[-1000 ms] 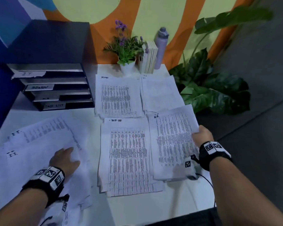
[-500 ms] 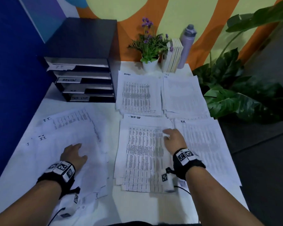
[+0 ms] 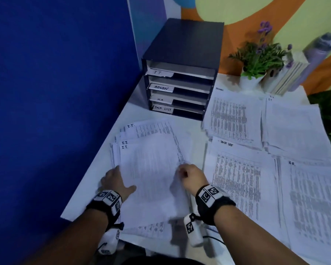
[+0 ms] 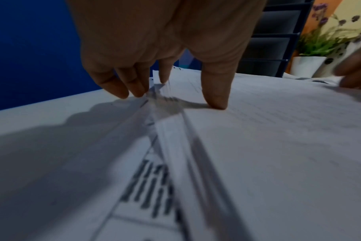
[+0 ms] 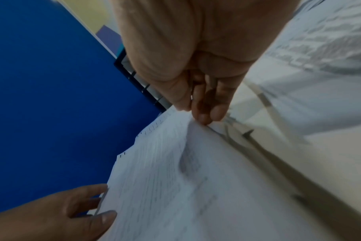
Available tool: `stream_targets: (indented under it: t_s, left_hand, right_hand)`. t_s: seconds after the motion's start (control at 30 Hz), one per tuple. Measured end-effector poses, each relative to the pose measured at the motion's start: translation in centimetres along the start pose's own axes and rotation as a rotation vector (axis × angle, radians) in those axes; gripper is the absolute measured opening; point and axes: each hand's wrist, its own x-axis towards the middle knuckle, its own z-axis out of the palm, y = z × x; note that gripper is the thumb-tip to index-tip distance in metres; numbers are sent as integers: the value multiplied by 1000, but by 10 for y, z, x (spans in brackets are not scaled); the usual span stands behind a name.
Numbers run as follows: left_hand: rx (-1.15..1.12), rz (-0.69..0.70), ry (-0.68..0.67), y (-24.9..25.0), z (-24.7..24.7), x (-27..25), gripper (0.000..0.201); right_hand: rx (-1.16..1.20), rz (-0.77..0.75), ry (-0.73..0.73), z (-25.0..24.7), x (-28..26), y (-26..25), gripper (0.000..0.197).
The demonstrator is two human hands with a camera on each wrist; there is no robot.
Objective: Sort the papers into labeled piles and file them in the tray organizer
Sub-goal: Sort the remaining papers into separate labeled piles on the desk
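A white table is standing against a blue wall, and the head view alone is showing the whole layout. A dark tray organizer is sitting at the back of the table with four shelves, each carrying a handwritten label: IT, ADMIN, a faint third one, and TASK LIST. Five piles of printed paper are lying in front of it: four sorted ones at the right, headed ADMIN, I.T., TASK LIST and H.R., and a loose, fanned pile at the left whose visible sheets are marked I.T. in the corner. A potted plant, a few upright books and a bottle are standing at the far right. Both hands are working on the loose pile. The left hand is resting at its left edge; the left wrist view is showing what the head view is hiding, the thumb pressing down on the top sheet while the other fingers are touching the stepped sheet edges. The right hand is at the right edge, and its wrist view is showing the thumb and fingertips pinching the top sheet and puckering it upward.
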Motion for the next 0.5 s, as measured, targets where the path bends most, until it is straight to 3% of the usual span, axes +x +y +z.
stream_targets:
  t_s: [0.13,0.27,0.37,0.43,0.5]
  left_hand:
    - [95,48,-35,-5,4,-6,119]
    - [50,178,41,-8,6,-8,118]
    - [-347,226,60,-7,8,-5,113]
    - [-620,161,45,-4,5,0,94]
    - [-655,81,45,-1,-1,6,72]
  right_hand:
    - [-83,162,41,26,13,-6,24]
    - [-108,270,68,37,19,-12,33]
    - [-32,281,87,35,21,-12,30]
    - [57,268,115,30,22,-8,24]
    - [186,251,177,23,21,-1,20]
